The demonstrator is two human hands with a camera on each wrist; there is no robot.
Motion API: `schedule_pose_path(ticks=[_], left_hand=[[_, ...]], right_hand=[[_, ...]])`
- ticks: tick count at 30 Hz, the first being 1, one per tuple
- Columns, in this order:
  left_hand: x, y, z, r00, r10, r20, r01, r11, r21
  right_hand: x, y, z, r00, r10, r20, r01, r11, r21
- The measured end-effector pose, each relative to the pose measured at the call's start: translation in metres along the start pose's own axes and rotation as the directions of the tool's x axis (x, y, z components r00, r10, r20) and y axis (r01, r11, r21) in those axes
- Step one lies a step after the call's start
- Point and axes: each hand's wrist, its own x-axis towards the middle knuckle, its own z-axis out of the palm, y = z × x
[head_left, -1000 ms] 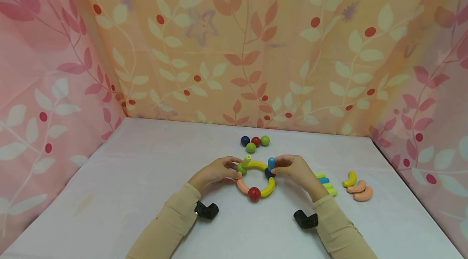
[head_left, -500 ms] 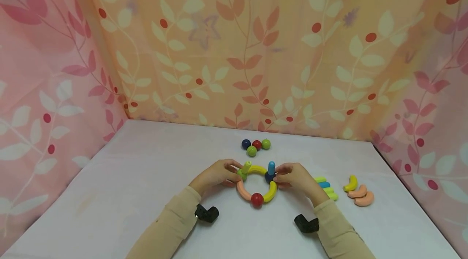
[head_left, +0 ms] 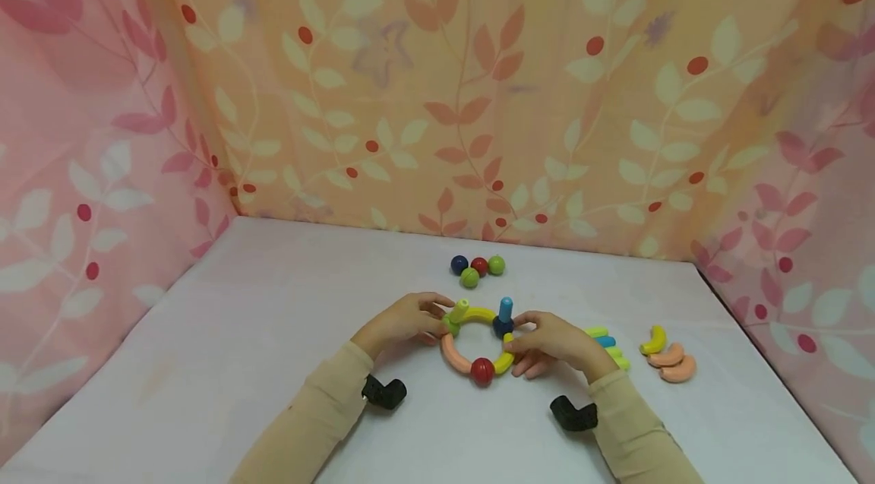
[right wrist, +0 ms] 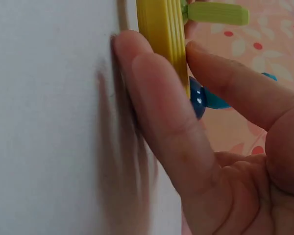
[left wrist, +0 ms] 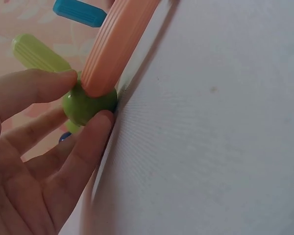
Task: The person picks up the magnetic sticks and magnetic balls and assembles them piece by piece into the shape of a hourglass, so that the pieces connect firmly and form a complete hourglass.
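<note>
A ring of toy building pieces lies on the white table. Its joints are a green ball (left wrist: 90,108), a dark blue ball (head_left: 503,327) and a red ball (head_left: 481,372). Between them run a salmon curved rod (head_left: 453,356), a yellow curved rod (head_left: 481,314) at the back and another yellow curved rod (right wrist: 159,29) at the right. A light green stick (head_left: 461,309) rises from the green ball, a blue stick (head_left: 506,308) from the dark blue one. My left hand (head_left: 412,317) pinches the green ball. My right hand (head_left: 557,341) grips the right yellow rod between thumb and fingers.
Behind the ring sit several loose balls (head_left: 469,277). Right of my right hand lie several short sticks (head_left: 604,342), partly hidden by it. Farther right are a loose yellow curved rod (head_left: 657,340) and salmon curved rods (head_left: 678,369). A floral curtain (head_left: 437,89) surrounds the table.
My right hand has slid from the dark blue ball toward the front, down to the right yellow rod. My left hand stays at the green ball. The view has shifted slightly.
</note>
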Motion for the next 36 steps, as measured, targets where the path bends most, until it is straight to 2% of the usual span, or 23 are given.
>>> schedule_pose_path(ticks=[6, 14, 21, 27, 31, 36], left_hand=[[0.001, 0.005, 0.000, 1.000, -0.015, 0.000, 0.015, 0.999, 0.035], [0.003, 0.008, -0.007, 1.000, -0.030, -0.006, 0.030, 0.999, 0.029], [0.003, 0.007, -0.010, 0.997, -0.077, 0.009, 0.077, 0.997, 0.017], [0.000, 0.005, -0.011, 0.994, -0.092, 0.061, 0.089, 0.995, 0.050], [-0.002, 0.004, -0.012, 0.994, -0.086, 0.060, 0.084, 0.996, 0.036], [-0.002, 0.002, -0.012, 0.995, -0.079, 0.058, 0.079, 0.997, 0.001]], right_hand=[[0.001, -0.002, -0.003, 0.999, 0.002, -0.035, -0.002, 1.000, 0.004], [0.006, -0.004, -0.008, 0.985, -0.031, -0.169, 0.041, 0.998, 0.057], [0.005, -0.003, -0.004, 0.988, -0.046, -0.145, 0.055, 0.997, 0.060], [0.006, -0.001, 0.000, 0.978, -0.075, -0.192, 0.087, 0.995, 0.052], [0.007, 0.000, 0.003, 0.979, -0.073, -0.192, 0.084, 0.995, 0.054], [0.009, -0.001, 0.003, 0.973, -0.087, -0.215, 0.090, 0.996, 0.003]])
